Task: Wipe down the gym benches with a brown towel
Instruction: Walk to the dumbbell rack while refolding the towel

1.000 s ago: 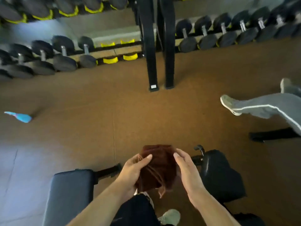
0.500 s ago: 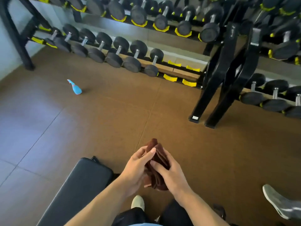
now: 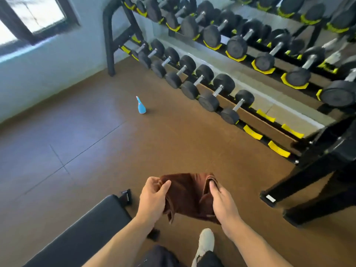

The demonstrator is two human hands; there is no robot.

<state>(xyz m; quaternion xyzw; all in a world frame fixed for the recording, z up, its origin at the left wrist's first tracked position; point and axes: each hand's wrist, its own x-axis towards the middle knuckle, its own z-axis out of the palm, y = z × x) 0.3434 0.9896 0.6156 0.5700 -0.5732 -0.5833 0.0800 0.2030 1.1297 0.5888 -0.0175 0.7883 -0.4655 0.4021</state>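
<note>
Brown towel (image 3: 187, 195) is gripped by left hand (image 3: 153, 199) and right hand (image 3: 223, 204) beside the black bench (image 3: 86, 228).

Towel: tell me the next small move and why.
Probably lower the towel onto the bench pad at lower left. Both hands, left and right, hold it spread above the floor, not touching the pad, so wiping hasn't begun.

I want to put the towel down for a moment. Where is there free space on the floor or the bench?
Free: floor between bench, spray bottle and dumbbell rack; also the bench pad. Crowded: right side, by the rack legs.
</note>
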